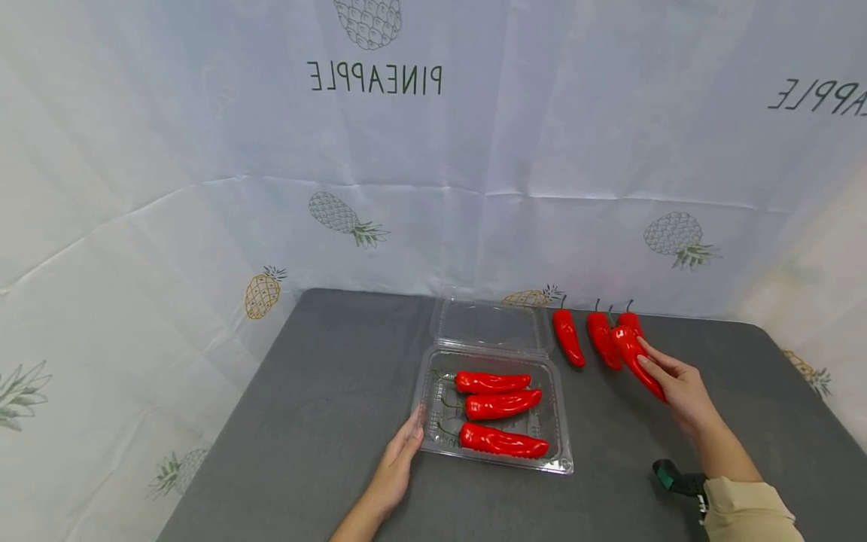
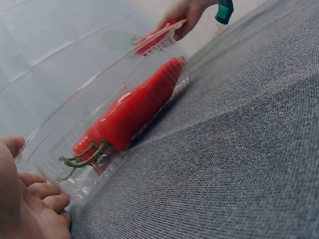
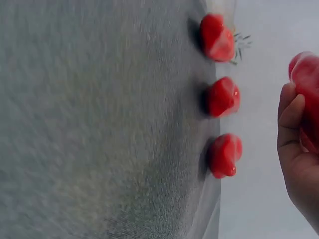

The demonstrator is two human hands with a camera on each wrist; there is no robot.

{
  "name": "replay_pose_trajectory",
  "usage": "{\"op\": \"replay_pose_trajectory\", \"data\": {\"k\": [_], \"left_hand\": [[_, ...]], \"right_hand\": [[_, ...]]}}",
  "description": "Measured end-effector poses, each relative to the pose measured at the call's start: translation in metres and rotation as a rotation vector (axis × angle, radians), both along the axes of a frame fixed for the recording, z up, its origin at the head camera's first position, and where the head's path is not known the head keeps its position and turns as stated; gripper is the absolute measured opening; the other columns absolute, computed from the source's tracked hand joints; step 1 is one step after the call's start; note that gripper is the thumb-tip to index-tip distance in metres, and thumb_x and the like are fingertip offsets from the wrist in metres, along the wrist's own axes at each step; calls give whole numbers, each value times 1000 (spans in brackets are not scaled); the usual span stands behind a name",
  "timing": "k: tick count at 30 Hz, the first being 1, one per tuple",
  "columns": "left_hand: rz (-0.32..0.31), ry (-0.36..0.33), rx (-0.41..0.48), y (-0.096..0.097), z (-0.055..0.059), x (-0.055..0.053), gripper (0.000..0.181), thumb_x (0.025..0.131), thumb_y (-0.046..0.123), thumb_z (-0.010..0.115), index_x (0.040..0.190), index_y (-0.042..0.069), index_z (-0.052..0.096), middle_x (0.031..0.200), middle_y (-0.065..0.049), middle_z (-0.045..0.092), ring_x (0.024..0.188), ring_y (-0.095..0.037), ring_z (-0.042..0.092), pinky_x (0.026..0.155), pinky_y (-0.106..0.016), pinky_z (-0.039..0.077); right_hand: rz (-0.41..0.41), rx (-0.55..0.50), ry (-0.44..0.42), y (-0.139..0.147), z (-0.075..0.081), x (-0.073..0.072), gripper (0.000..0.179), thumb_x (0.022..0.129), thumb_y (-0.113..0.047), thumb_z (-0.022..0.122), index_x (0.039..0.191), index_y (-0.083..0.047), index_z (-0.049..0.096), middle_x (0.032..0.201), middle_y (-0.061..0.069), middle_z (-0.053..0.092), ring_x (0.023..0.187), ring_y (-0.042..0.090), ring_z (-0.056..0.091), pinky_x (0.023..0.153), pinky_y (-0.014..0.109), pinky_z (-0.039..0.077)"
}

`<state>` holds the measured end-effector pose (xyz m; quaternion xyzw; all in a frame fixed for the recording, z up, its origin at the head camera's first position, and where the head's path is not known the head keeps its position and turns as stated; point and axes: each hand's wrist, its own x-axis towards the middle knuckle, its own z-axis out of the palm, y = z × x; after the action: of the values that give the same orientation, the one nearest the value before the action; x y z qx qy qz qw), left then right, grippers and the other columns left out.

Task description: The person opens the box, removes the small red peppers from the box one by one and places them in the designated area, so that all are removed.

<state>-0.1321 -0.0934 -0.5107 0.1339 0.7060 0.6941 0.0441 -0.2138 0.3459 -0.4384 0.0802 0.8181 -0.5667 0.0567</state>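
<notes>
My right hand (image 1: 684,388) grips a red pepper (image 1: 630,350), thumb on one side and fingers on the other. In the right wrist view, that held pepper (image 3: 310,82) is off the table, partly cut by the frame edge. My left hand (image 1: 396,463) holds the left rim of a clear plastic clamshell container (image 1: 428,391), whose lid (image 1: 491,324) lies folded back. Three red peppers lie inside it crosswise, stems to the left: a back one (image 1: 493,382), a middle one (image 1: 503,404) and a front one (image 1: 504,441).
Right of the lid, three more red peppers lie at the table's back: one (image 1: 567,337) alone, another (image 1: 601,339), and a third (image 1: 630,322) partly hidden behind the held one. A grey cloth covers the table (image 1: 325,391). A pineapple-print curtain (image 1: 474,150) hangs behind.
</notes>
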Motion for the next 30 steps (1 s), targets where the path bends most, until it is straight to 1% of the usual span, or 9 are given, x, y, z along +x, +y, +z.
{"op": "replay_pose_trajectory", "data": {"k": [6, 10, 14, 17, 20, 24, 25, 27, 30], "left_hand": [[-1, 0, 9, 1, -1, 0, 53, 102, 19, 31, 143, -13, 18, 149, -29, 20, 137, -19, 19, 101, -2, 19], [-17, -20, 21, 1, 1, 0, 53, 102, 19, 31, 144, -12, 16, 150, -28, 18, 138, -24, 16, 102, -2, 18], [-19, -24, 20, 1, 2, -1, 54, 103, 19, 31, 144, -11, 16, 151, -27, 18, 138, -32, 13, 102, -2, 17], [-16, -17, 18, 1, 2, -1, 54, 103, 19, 31, 143, -12, 16, 150, -28, 18, 138, -36, 13, 102, -2, 17], [-15, -10, 17, 1, 2, -2, 54, 103, 20, 30, 143, -13, 16, 150, -28, 18, 138, -38, 13, 101, -1, 17], [-13, -4, 11, 1, 1, -1, 54, 103, 20, 30, 143, -13, 16, 150, -29, 18, 138, -37, 14, 101, -1, 18], [-13, 0, 8, 1, 1, -1, 54, 103, 19, 30, 143, -13, 16, 150, -29, 18, 138, -38, 14, 101, -1, 18], [-14, 1, 8, 0, 1, -1, 54, 103, 19, 30, 143, -13, 16, 149, -30, 18, 138, -38, 14, 101, -1, 18], [-16, -5, 10, 0, 1, 0, 54, 103, 20, 31, 143, -13, 16, 150, -29, 18, 139, -31, 16, 101, -1, 19]], "right_hand": [[-64, 84, 38, 13, -1, -10, 55, 93, -46, 47, 143, -34, 26, 156, 16, 10, 106, 3, 34, 71, 6, 45], [-139, 132, 42, 23, 0, -14, 56, 93, -47, 48, 143, -35, 27, 156, 13, 15, 110, 8, 36, 67, 3, 44], [-252, 121, 21, 33, 1, -24, 57, 90, -48, 53, 141, -33, 34, 153, 5, 28, 103, 2, 38, 64, 2, 43], [-337, 104, -8, 43, -3, -34, 56, 87, -51, 55, 138, -36, 38, 151, 0, 32, 99, 1, 39, 64, 4, 45], [-377, 119, -36, 55, -11, -44, 54, 85, -57, 54, 135, -43, 37, 154, 4, 25, 108, 8, 40, 70, 13, 51], [-390, 139, -63, 69, -20, -55, 57, 83, -62, 53, 134, -46, 36, 155, 8, 22, 111, 14, 40, 66, 20, 53], [-397, 141, -67, 71, -21, -56, 58, 82, -62, 54, 135, -45, 36, 154, 7, 23, 107, 12, 41, 61, 18, 51], [-391, 141, -85, 71, -17, -58, 62, 83, -60, 53, 138, -39, 33, 155, 9, 22, 110, 15, 41, 70, 20, 54], [-381, 151, -109, 68, -7, -58, 64, 87, -55, 51, 142, -29, 30, 155, 12, 19, 119, 23, 38, 95, 30, 49]]}}
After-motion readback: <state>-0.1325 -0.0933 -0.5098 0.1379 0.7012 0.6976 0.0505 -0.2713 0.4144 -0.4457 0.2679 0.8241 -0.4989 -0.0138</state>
